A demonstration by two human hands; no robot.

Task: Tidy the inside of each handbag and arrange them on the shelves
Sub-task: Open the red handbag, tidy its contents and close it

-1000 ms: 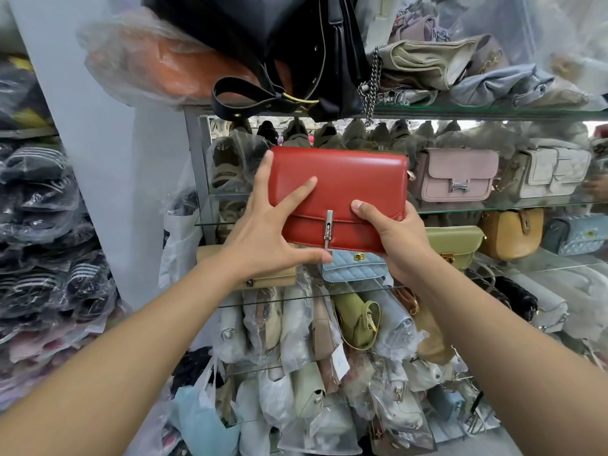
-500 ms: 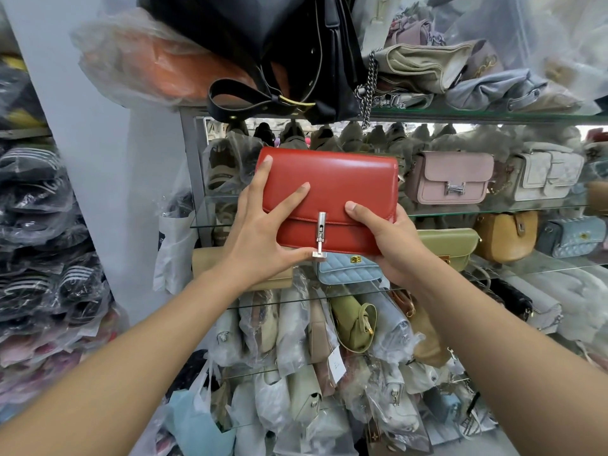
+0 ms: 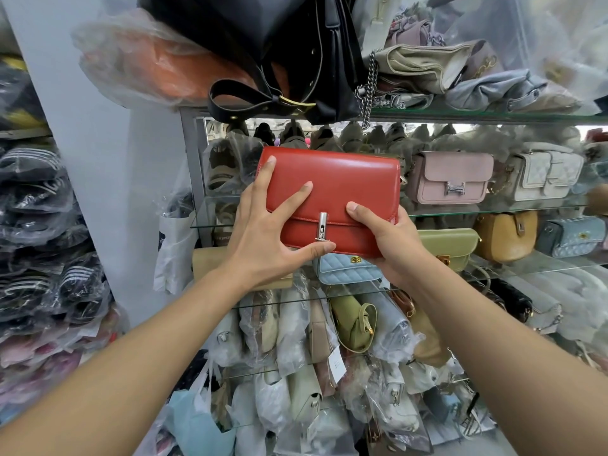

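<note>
The left hand [image 3: 263,238] and the right hand [image 3: 391,245] both grip the red handbag [image 3: 345,189] up in front of the glass shelves [image 3: 460,212]; it looks light, stiff and maybe slippery, so holding its bottom corners seems best.

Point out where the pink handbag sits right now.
In the head view, the pink handbag stands on a glass shelf right of centre, between the held red handbag and a white quilted bag.
</note>
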